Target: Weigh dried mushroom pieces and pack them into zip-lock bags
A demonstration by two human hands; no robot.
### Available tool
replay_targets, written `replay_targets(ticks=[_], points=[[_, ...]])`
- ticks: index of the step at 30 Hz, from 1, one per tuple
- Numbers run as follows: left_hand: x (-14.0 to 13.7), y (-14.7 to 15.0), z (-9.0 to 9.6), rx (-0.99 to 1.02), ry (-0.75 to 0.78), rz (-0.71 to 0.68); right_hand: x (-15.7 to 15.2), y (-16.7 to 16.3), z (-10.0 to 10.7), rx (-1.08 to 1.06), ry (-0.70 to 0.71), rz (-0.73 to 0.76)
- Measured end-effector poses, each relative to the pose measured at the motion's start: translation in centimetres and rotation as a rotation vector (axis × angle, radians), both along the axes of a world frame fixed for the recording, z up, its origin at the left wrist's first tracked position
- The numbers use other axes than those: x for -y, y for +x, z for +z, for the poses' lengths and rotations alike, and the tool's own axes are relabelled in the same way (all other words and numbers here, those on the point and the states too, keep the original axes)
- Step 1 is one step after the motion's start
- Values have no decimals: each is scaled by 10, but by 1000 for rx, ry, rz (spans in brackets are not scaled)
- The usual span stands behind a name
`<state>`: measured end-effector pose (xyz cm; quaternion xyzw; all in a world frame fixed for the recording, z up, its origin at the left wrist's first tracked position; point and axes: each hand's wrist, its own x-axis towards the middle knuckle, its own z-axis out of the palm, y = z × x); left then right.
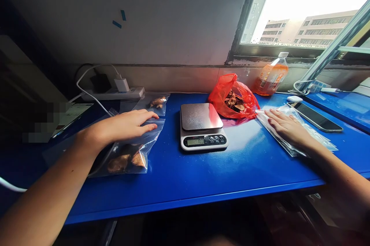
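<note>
**Asker:** What is the largest thing here?

**Describer:** A glossy blue tabletop (173, 188). Over its left side is the person's left hand (131, 124), open, thumb apart from the fingers, apparently gripping nothing. Towards its right side, the right hand (285, 124) lies palm down, fingers extended, on a flat stack of clear plastic bags (321, 140), not closed around it.

**Asker:** How are such bags best handled?

**Describer:** Probably with light pressure: one fingertip to part a single layer while the rest lies flat. The left hand would do well to stay gentle, so nothing slides.

**Asker:** And their look?

**Describer:** Under the left hand, near the front edge, is a large clear zip bag (128, 155) holding rough brown lumps; whether the hand touches it cannot be told. Behind, by the back edge, lies a smaller clear zip bag (144, 103) with a brown piece inside. The stack is see-through, creased and slightly fanned.

**Asker:** What else?

**Describer:** Near the back edge, an open, crumpled red plastic bag (219, 99) of dried brown pieces (234, 101). Beside it, mid-surface, a white kitchen scale (204, 145) with a square steel pan. Smallest, beyond the right hand: a dark, flat phone (316, 117).
</note>
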<state>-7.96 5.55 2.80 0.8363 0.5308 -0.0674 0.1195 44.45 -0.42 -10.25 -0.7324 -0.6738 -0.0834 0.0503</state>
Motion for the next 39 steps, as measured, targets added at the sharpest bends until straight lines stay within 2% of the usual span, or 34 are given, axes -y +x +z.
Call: replay_targets(ticks=[9, 16, 23, 26, 39], points=[[0, 2, 1, -14, -15, -4, 4, -10, 5, -45, -2, -26], [-2, 3, -3, -36, -10, -33, 2, -3, 7, -68, -28, -8], [3, 9, 1, -65, -16, -26, 14, -12, 9, 216, 10, 29], [4, 10, 2, -62, -16, -34, 16, -15, 9, 252, 7, 47], [4, 9, 0, -67, -5, -46, 10, -22, 18, 105, -93, -68]])
